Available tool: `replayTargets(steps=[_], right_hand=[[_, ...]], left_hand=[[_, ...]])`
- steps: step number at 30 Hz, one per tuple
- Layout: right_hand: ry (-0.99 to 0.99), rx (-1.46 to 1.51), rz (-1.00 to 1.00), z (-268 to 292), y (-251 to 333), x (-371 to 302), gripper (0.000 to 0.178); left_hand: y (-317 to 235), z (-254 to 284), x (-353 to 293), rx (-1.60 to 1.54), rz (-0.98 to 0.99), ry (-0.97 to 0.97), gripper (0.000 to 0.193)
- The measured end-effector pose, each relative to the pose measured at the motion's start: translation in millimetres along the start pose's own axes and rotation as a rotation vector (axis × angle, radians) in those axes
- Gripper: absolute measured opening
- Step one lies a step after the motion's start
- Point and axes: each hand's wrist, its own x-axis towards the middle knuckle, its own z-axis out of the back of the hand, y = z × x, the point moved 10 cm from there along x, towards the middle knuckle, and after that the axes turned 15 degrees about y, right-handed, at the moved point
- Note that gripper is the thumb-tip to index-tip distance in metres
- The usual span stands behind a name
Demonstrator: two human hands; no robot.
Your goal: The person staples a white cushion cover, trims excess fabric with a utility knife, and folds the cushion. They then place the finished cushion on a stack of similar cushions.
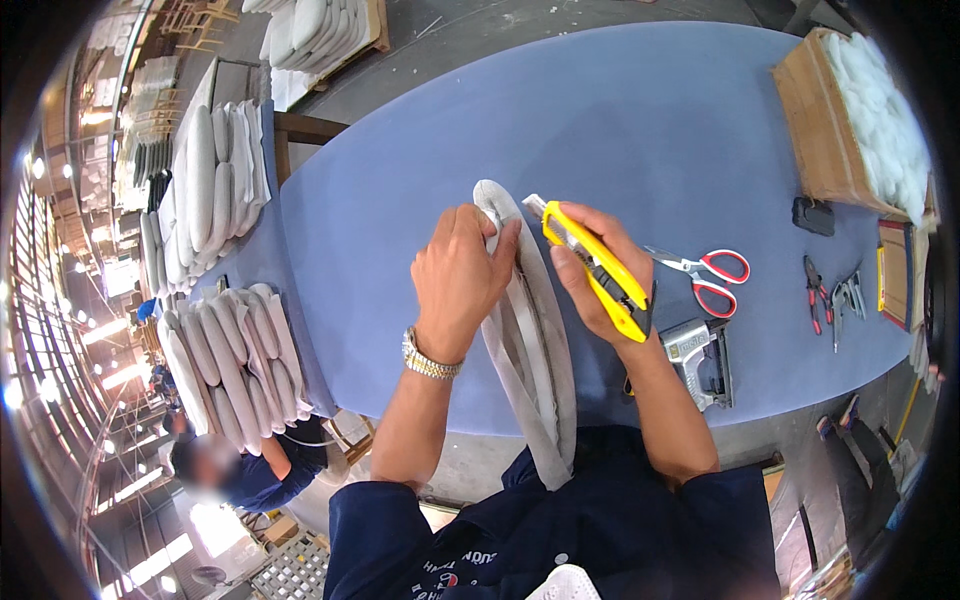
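My left hand (460, 262) pinches the upper part of a long, light grey padded cushion (548, 330), which stands on edge with its underside seam toward me. The cushion's lower end rests against my dark shirt. A yellow utility knife (600, 270) is gripped in my right hand (590, 285), its blade end tilted up and left, just right of the cushion's top and apart from it. Red-and-white handled scissors (715, 280) lie right of that hand. Below them a grey staple gun (697, 360) rests on the blue table (400, 150).
At the right stand a cardboard box (825, 120) of white stuffing, a small black block (813, 216), red-handled pliers (817, 295) and a grey hand tool (848, 305). Stacked grey cushions (225, 350) sit at the left, near another person (270, 470).
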Motion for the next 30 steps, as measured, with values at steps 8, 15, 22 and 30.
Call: replayTargets(steps=[8, 15, 22, 30], right_hand=[[0.016, 0.056, 0.051, 3, 5, -2, 0.034], [0.069, 0.081, 0.069, -14, 5, 1, 0.035], [0.126, 0.047, 0.037, -27, 5, 2, 0.036], [0.186, -0.17, 0.043, -39, 17, 5, 0.036]], left_hand=[[36, -20, 5, -0.434, -0.008, 0.024, 0.023], [61, -44, -5, -0.834, 0.016, -0.082, 0.022], [62, -45, -4, -0.872, 0.021, -0.084, 0.023], [65, -49, -4, -0.916, 0.028, -0.104, 0.023]])
